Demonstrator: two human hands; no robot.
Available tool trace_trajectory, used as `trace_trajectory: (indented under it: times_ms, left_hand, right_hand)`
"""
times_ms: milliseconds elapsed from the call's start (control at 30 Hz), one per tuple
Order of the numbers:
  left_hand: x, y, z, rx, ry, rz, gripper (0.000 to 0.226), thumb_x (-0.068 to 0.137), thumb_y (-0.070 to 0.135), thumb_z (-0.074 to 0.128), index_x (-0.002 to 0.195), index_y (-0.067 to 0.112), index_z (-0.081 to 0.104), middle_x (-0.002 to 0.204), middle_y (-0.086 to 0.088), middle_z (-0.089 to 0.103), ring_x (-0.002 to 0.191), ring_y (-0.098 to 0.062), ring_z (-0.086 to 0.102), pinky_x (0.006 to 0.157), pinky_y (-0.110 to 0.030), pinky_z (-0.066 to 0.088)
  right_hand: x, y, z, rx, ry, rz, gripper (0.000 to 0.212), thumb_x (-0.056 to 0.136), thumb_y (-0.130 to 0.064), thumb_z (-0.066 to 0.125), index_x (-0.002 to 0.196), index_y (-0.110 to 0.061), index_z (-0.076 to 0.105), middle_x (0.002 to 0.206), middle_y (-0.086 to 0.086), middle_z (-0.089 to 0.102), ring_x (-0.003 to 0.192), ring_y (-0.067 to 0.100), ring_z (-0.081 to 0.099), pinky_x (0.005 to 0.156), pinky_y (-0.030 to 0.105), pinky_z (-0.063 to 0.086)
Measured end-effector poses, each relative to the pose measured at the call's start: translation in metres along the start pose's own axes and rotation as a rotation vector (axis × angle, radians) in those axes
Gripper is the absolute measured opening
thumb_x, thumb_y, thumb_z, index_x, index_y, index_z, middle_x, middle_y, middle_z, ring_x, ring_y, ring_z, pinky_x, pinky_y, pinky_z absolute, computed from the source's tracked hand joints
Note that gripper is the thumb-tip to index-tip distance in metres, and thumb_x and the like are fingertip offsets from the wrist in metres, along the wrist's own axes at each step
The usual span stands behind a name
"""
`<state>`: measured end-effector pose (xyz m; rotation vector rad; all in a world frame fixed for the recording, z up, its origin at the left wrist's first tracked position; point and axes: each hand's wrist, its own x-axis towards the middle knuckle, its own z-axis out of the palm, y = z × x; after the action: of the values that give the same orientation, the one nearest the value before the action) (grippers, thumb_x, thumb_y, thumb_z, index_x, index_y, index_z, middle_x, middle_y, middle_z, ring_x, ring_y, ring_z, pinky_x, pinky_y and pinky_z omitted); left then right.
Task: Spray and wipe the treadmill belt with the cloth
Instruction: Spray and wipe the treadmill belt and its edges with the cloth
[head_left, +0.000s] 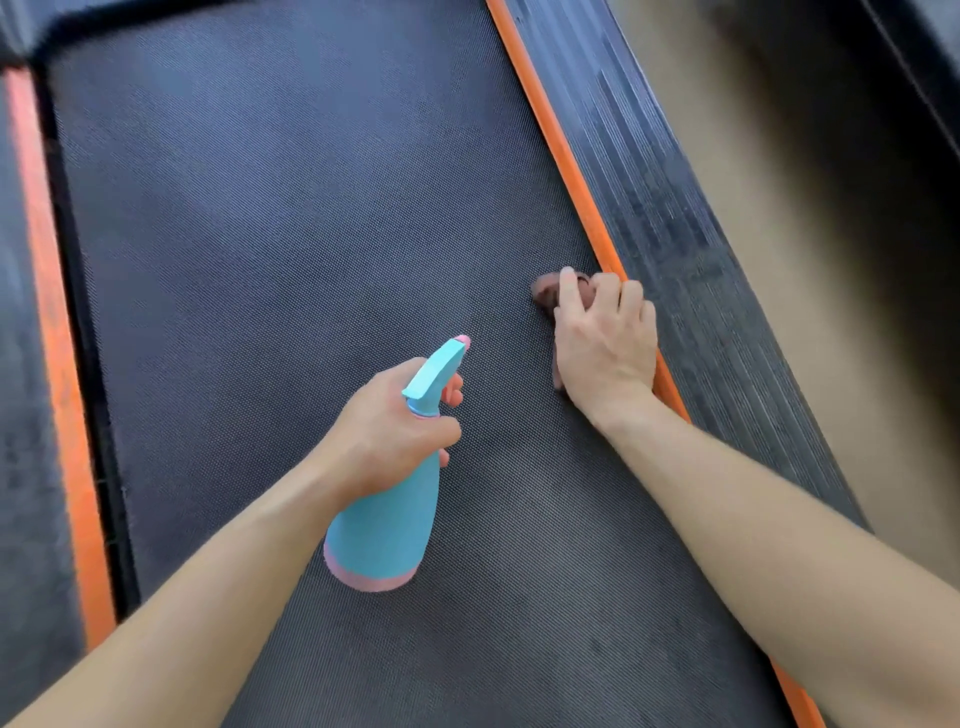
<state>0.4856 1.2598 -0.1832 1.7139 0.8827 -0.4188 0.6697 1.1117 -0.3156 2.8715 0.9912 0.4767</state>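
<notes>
Left hand (387, 431) grips spray bottle (382, 525) over belt (291, 249) — right hand (605, 343) beside it clutches brown cloth (548, 293), pressing down.

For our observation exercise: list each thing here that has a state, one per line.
spray bottle, held tilted over the treadmill belt, nozzle forward.
left hand, grips the spray bottle.
cloth, bunched, lying on the treadmill belt near its right edge.
right hand, fingers curled over the cloth.
</notes>
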Motion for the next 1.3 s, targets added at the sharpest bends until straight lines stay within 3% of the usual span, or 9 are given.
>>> trace_trajectory:
  times_ms: [133, 367, 500, 700, 833, 933, 1067, 1167, 1300]
  left_hand:
    - [-0.001, -0.004, -0.004, 0.024, 0.014, 0.004, 0.027, 0.082, 0.007, 0.068, 0.101, 0.026, 0.067, 0.108, 0.008, 0.072, 0.068, -0.024, 0.079, 0.080, -0.032, 0.057]
    - [-0.003, -0.009, -0.002, 0.003, 0.046, -0.013, 0.025, 0.084, 0.004, 0.068, 0.098, 0.025, 0.067, 0.107, 0.004, 0.073, 0.066, -0.021, 0.078, 0.065, -0.020, 0.053]
    - [-0.002, -0.013, 0.004, -0.015, 0.040, -0.012, 0.023, 0.081, 0.009, 0.069, 0.098, 0.024, 0.067, 0.108, 0.001, 0.073, 0.068, -0.022, 0.078, 0.067, -0.022, 0.054]
    - [-0.002, -0.011, -0.001, -0.007, 0.045, -0.016, 0.030, 0.084, 0.003, 0.067, 0.106, 0.023, 0.068, 0.109, 0.003, 0.073, 0.067, -0.022, 0.078, 0.069, -0.025, 0.054]
    - [-0.003, -0.011, -0.011, -0.027, 0.068, -0.017, 0.028, 0.085, 0.004, 0.067, 0.105, 0.024, 0.068, 0.111, 0.007, 0.072, 0.067, -0.020, 0.078, 0.063, -0.018, 0.050]
    - [-0.001, -0.017, -0.015, -0.060, 0.075, -0.027, 0.032, 0.083, 0.006, 0.068, 0.110, 0.024, 0.067, 0.111, 0.006, 0.071, 0.067, -0.022, 0.078, 0.069, -0.026, 0.052]
    - [-0.001, -0.023, -0.013, -0.097, 0.077, -0.038, 0.054, 0.067, 0.023, 0.065, 0.120, 0.029, 0.067, 0.109, 0.006, 0.072, 0.067, -0.024, 0.079, 0.075, -0.031, 0.057]
    - [-0.003, -0.026, -0.012, -0.078, 0.077, -0.031, 0.041, 0.073, 0.017, 0.069, 0.114, 0.025, 0.068, 0.109, 0.002, 0.073, 0.068, -0.025, 0.079, 0.079, -0.034, 0.059]
    - [-0.009, -0.026, -0.015, -0.080, 0.093, -0.015, 0.033, 0.084, 0.002, 0.067, 0.111, 0.021, 0.068, 0.112, 0.004, 0.072, 0.068, -0.025, 0.078, 0.068, -0.023, 0.058]
  right_hand:
    - [0.024, -0.010, -0.009, 0.020, -0.066, 0.044, 0.041, 0.095, -0.027, 0.064, 0.134, -0.016, 0.059, 0.106, 0.018, 0.061, 0.093, 0.037, 0.057, 0.074, 0.045, 0.049]
    - [-0.089, 0.019, -0.025, 0.192, -0.028, -0.114, 0.045, 0.094, -0.032, 0.058, 0.136, -0.016, 0.061, 0.112, 0.017, 0.058, 0.097, 0.038, 0.052, 0.073, 0.046, 0.046]
    - [-0.032, 0.006, -0.007, 0.261, 0.029, -0.127, 0.042, 0.095, -0.035, 0.055, 0.133, -0.019, 0.063, 0.115, 0.018, 0.058, 0.097, 0.040, 0.054, 0.077, 0.047, 0.049]
    - [0.037, -0.018, -0.003, 0.304, -0.087, -0.042, 0.048, 0.092, -0.050, 0.057, 0.129, -0.021, 0.060, 0.111, 0.017, 0.056, 0.094, 0.037, 0.051, 0.082, 0.046, 0.048]
    - [-0.048, -0.017, -0.029, 0.408, -0.129, -0.261, 0.050, 0.089, -0.062, 0.058, 0.121, -0.024, 0.063, 0.105, 0.012, 0.055, 0.092, 0.034, 0.049, 0.079, 0.046, 0.047]
    - [-0.068, -0.020, -0.029, 0.413, -0.109, -0.355, 0.041, 0.093, -0.058, 0.058, 0.115, -0.024, 0.065, 0.099, 0.010, 0.057, 0.087, 0.033, 0.051, 0.071, 0.046, 0.048]
    - [-0.014, -0.035, -0.012, 0.336, -0.017, -0.287, 0.037, 0.095, -0.057, 0.055, 0.109, -0.024, 0.065, 0.098, 0.009, 0.058, 0.087, 0.033, 0.053, 0.070, 0.043, 0.045]
    - [0.021, -0.044, -0.008, 0.285, -0.044, -0.164, 0.036, 0.095, -0.056, 0.055, 0.108, -0.024, 0.063, 0.102, 0.009, 0.058, 0.090, 0.035, 0.054, 0.070, 0.043, 0.045]
    - [-0.013, -0.047, -0.019, 0.323, -0.064, -0.187, 0.036, 0.093, -0.055, 0.057, 0.110, -0.024, 0.063, 0.101, 0.009, 0.059, 0.089, 0.034, 0.053, 0.069, 0.044, 0.046]
